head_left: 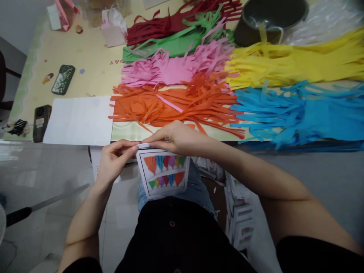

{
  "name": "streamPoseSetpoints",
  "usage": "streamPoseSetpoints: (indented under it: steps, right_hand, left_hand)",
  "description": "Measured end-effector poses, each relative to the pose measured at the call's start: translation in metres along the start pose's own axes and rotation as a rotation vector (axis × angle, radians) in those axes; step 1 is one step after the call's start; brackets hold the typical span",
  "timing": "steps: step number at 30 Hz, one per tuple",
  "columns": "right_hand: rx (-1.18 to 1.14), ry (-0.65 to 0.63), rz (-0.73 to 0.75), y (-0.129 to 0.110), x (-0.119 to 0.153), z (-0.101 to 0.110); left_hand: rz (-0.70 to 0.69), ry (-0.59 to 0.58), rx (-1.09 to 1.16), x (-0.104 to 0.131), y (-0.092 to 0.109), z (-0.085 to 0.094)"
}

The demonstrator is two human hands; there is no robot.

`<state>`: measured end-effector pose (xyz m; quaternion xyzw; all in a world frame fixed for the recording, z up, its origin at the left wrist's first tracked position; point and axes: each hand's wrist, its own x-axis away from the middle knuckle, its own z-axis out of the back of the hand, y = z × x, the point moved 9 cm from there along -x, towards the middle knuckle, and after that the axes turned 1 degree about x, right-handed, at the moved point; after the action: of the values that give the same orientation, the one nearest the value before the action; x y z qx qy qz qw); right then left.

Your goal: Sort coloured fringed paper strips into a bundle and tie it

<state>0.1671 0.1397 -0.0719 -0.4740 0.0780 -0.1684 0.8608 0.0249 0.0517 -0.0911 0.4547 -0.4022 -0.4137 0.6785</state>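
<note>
A white packet [164,174] with a printed picture of colourful tassels hangs over the lap, below the table's front edge. My left hand [115,159] pinches its top left corner between thumb and fingers. Along the same top edge, my right hand [176,139] grips the packet with its fingers pressed together. Just beyond the hands lies fringed orange paper [170,106], with a pink strip across it. Behind it are pink fringed paper [176,70], green paper [173,43] and dark red paper [159,26].
Yellow [295,62] and blue fringed paper [321,117] lie at the right, below a dark bin [270,22]. A white sheet [81,121], two phones and a tissue pack [113,27] are at the left. Similar packets [243,223] are stacked beneath the right arm.
</note>
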Motion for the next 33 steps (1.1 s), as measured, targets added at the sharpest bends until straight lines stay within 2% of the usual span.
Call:
streamPoseSetpoints:
  steps: [3, 6, 11, 20, 29, 33]
  right_hand:
    - [-0.001, -0.055, 0.016, -0.003, 0.001, -0.001]
    - [-0.001, -0.089, 0.021, -0.005, 0.001, -0.002]
    - [0.014, -0.061, 0.021, -0.006, 0.000, 0.000]
    - [-0.005, -0.033, 0.008, -0.005, 0.001, 0.006]
    - [0.010, 0.010, 0.018, -0.004, 0.000, 0.006]
    - [-0.042, 0.038, 0.039, 0.001, 0.000, 0.003]
  left_hand:
    - [-0.015, -0.055, 0.002, -0.001, 0.000, -0.001]
    - [-0.086, -0.079, -0.009, -0.002, 0.006, 0.000]
    - [-0.143, -0.142, -0.027, -0.003, 0.007, -0.001]
    - [-0.114, -0.100, -0.013, -0.003, 0.000, 0.001]
    - [-0.176, -0.089, -0.100, -0.002, 0.015, 0.000]
    - [-0.171, -0.063, -0.069, 0.006, 0.008, -0.003]
